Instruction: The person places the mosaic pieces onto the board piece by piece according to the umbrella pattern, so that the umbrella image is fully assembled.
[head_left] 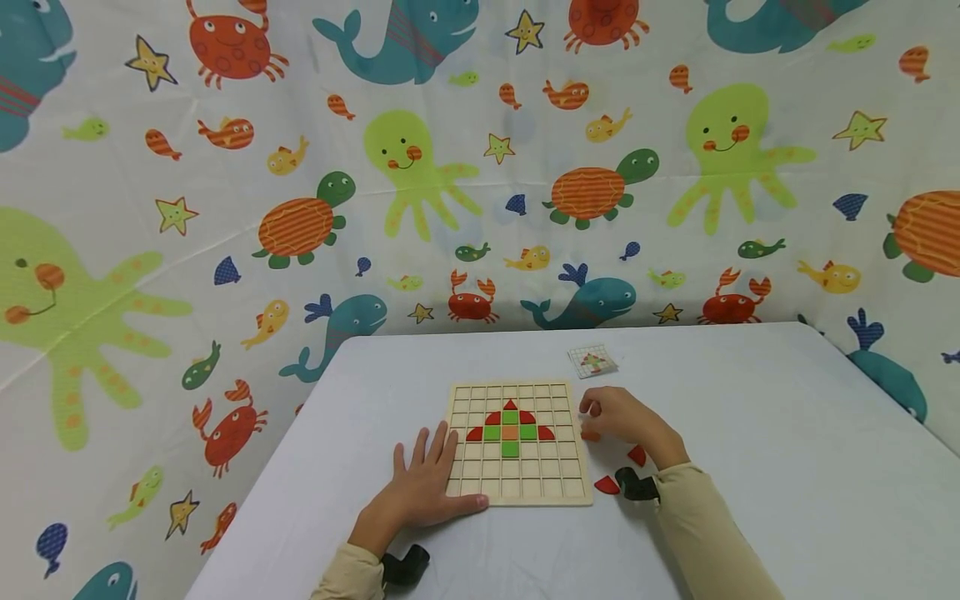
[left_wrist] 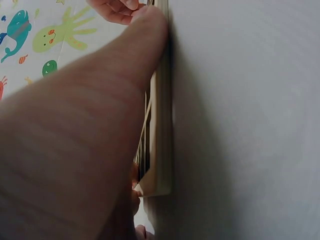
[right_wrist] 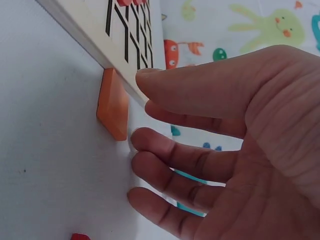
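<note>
A wooden grid board (head_left: 472,483) lies on the white table, bearing a pattern of green tiles (head_left: 510,449), red tiles (head_left: 474,434) and one orange square (head_left: 510,432) at its middle. My left hand (head_left: 423,483) rests at the board's lower left corner, fingers spread along the left edge and thumb on the front edge. Beyond the board's right edge hovers my right hand (head_left: 626,417), its fingers loosely bent and holding nothing. Just off the fingertips, an orange tile (right_wrist: 114,105) lies on the table against the board's side, apart from the thumb.
Two loose red tiles, one by the right wrist (head_left: 637,455) and another near the board's lower right corner (head_left: 607,485), lie on the table. Behind the board is a small pattern card (head_left: 592,361). A sea-animal cloth (head_left: 450,250) hangs behind the table.
</note>
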